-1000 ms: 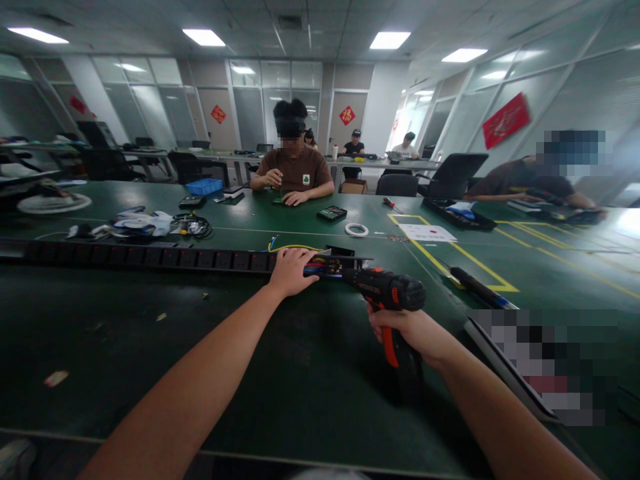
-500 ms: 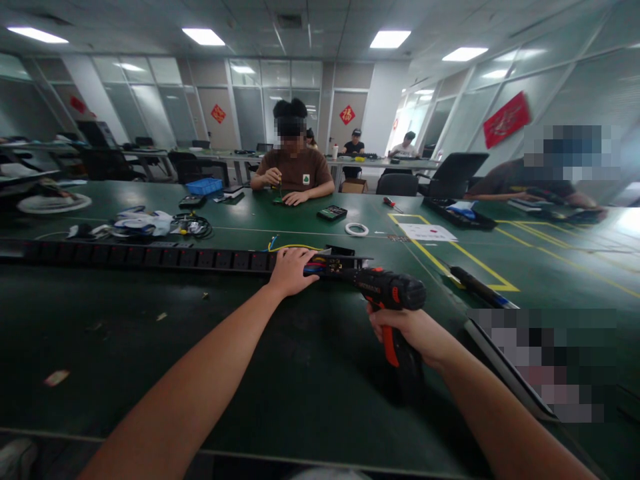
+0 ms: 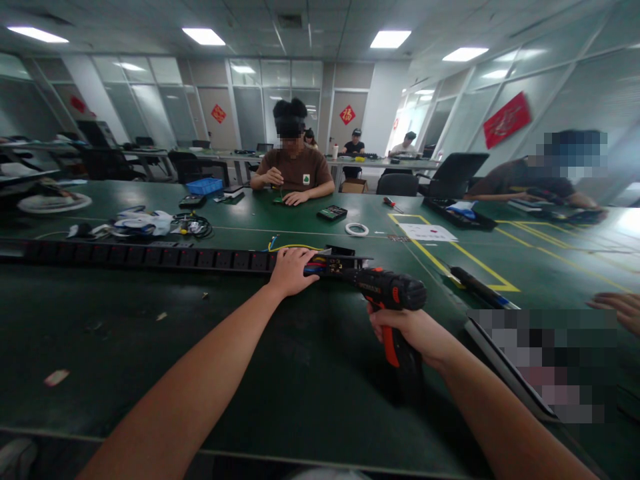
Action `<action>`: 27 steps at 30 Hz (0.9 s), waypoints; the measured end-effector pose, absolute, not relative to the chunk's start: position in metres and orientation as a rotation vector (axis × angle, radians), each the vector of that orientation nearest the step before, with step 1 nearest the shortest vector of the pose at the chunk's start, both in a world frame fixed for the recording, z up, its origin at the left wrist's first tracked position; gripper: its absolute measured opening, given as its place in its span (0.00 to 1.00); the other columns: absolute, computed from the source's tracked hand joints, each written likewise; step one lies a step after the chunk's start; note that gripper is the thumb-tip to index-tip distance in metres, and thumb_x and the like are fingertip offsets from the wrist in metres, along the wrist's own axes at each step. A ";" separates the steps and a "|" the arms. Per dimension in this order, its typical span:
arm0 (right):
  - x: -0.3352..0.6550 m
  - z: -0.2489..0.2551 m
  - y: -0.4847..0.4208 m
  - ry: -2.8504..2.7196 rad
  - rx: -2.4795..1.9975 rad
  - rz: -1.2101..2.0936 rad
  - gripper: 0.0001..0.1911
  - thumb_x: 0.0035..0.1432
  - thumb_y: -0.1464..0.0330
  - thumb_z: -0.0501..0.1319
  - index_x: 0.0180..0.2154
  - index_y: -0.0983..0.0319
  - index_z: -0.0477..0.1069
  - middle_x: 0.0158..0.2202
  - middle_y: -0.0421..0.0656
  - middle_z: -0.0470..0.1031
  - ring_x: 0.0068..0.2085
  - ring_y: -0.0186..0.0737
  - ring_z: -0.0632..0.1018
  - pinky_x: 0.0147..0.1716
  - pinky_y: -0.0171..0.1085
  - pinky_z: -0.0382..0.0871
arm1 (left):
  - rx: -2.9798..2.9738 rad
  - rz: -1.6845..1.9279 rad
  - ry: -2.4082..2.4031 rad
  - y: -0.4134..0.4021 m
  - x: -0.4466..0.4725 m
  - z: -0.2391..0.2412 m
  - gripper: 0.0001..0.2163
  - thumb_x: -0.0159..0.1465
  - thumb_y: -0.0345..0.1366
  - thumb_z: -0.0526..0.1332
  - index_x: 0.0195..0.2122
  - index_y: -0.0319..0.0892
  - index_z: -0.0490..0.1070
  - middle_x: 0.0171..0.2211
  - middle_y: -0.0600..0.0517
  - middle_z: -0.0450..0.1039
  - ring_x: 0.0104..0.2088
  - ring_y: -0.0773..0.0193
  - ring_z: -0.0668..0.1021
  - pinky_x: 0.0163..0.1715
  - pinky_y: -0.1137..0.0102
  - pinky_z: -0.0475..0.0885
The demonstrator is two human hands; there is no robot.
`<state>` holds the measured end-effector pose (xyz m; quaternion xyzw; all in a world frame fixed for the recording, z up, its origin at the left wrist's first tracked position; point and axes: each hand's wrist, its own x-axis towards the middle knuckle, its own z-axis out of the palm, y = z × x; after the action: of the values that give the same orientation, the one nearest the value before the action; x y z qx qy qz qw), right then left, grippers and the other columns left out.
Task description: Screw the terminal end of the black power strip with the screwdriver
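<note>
A long black power strip (image 3: 165, 258) with a row of sockets lies across the green table. My left hand (image 3: 291, 272) grips it near its right end, fingers over the far side and thumb at the near side. Just right of that hand the casing is open, showing coloured wires (image 3: 313, 266) and a small circuit board (image 3: 335, 265). In my right hand (image 3: 405, 328) is a black and orange cordless drill (image 3: 393, 288), held by its handle. The drill's nose points left at the open end of the strip; its tip is hard to make out there.
Beyond the strip lie a cable bundle (image 3: 195, 225), a white ring (image 3: 357, 229) and a green circuit board (image 3: 332, 212). A black soldering-iron-like tool (image 3: 480, 287) rests at right, near a blurred-out tablet-like object (image 3: 510, 367). A person (image 3: 295, 167) works opposite; another person's hand (image 3: 620, 310) is at the right edge.
Another person's hand has come into view at the right edge. My hands, the drill and the power strip show no visible movement.
</note>
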<state>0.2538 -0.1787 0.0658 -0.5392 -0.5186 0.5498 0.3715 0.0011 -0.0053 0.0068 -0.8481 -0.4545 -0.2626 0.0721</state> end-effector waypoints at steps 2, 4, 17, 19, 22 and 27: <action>0.254 0.065 -0.178 -1.332 -1.381 1.408 0.07 0.50 0.66 0.67 0.33 0.61 0.74 0.22 0.38 0.74 0.26 0.39 0.73 0.30 0.38 0.67 | -2.550 -0.793 -1.362 -0.006 0.001 0.007 0.29 0.62 0.52 0.68 0.63 0.51 0.68 0.60 0.47 0.72 0.61 0.46 0.71 0.63 0.51 0.57; 0.254 0.065 -0.178 -1.341 -1.390 1.401 0.08 0.50 0.66 0.67 0.33 0.61 0.74 0.22 0.38 0.73 0.26 0.39 0.73 0.30 0.38 0.67 | -2.549 -0.792 -1.362 -0.005 0.002 0.007 0.29 0.62 0.52 0.68 0.63 0.51 0.68 0.60 0.47 0.72 0.61 0.46 0.70 0.63 0.51 0.57; 0.254 0.065 -0.179 -1.342 -1.362 1.414 0.06 0.49 0.66 0.67 0.31 0.61 0.74 0.22 0.38 0.72 0.26 0.39 0.73 0.30 0.38 0.67 | -2.543 -0.794 -1.354 -0.004 0.001 0.005 0.30 0.62 0.52 0.68 0.64 0.51 0.68 0.60 0.47 0.72 0.60 0.46 0.71 0.63 0.50 0.56; 0.253 0.065 -0.179 -1.336 -1.363 1.416 0.07 0.49 0.66 0.67 0.31 0.61 0.74 0.22 0.38 0.72 0.26 0.39 0.73 0.30 0.38 0.67 | -2.541 -0.797 -1.350 -0.004 0.001 0.005 0.30 0.62 0.52 0.68 0.63 0.50 0.68 0.60 0.47 0.72 0.60 0.46 0.71 0.63 0.50 0.56; 0.252 0.067 -0.179 -1.336 -1.358 1.423 0.07 0.48 0.66 0.67 0.31 0.61 0.73 0.22 0.38 0.72 0.27 0.39 0.73 0.30 0.38 0.68 | -2.545 -0.796 -1.356 -0.004 0.001 0.005 0.30 0.62 0.52 0.68 0.63 0.50 0.68 0.60 0.47 0.73 0.60 0.46 0.71 0.63 0.50 0.56; 0.252 0.067 -0.179 -1.334 -1.367 1.420 0.07 0.48 0.66 0.67 0.30 0.61 0.73 0.22 0.38 0.72 0.26 0.39 0.73 0.29 0.38 0.68 | -2.556 -0.790 -1.371 -0.004 0.001 0.006 0.29 0.63 0.52 0.68 0.64 0.51 0.68 0.60 0.47 0.72 0.61 0.46 0.70 0.63 0.51 0.56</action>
<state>0.2516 -0.1787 0.0671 -0.5332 -0.5203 0.5540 0.3716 0.0008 -0.0043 0.0059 -0.8483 -0.4550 -0.2621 0.0680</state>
